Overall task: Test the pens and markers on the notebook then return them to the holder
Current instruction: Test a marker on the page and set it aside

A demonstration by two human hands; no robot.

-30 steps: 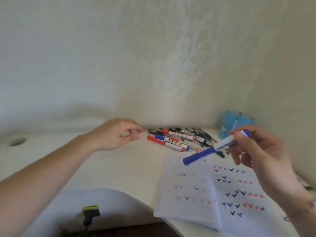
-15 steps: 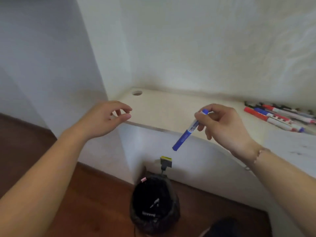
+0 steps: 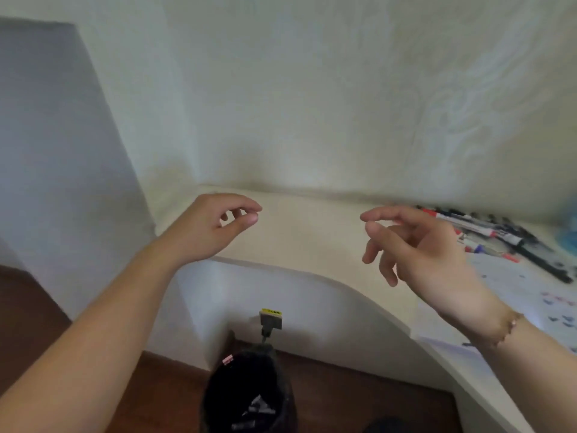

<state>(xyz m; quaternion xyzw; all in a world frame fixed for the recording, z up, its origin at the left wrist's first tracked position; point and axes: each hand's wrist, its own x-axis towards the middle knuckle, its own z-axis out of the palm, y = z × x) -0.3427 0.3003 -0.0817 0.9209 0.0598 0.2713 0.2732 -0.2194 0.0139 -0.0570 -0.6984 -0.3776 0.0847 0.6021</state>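
- Head view: a heap of red, blue and black pens and markers [image 3: 487, 232] is seen lying on the cream desk top [image 3: 312, 242] at the right, close to the wall, blurred in the picture.
- Just in front of the heap, an open white notebook [image 3: 530, 285] is laid flat on the desk, its page covered with small red, blue and black tick marks.
- A pale blue holder [image 3: 569, 226] is cut off by the right edge, beside the heap; its contents cannot be told.
- The right hand [image 3: 418, 245] is held above the desk's front edge, palm turned left, fingers loosely spread and drooping; nothing is gripped.
- The left hand [image 3: 212, 229] is raised over the desk's left end, thumb and forefinger nearly meeting, with nothing seen between them.
- A black bin [image 3: 249, 392] is stood on the brown wooden floor below, between the 2 forearms.
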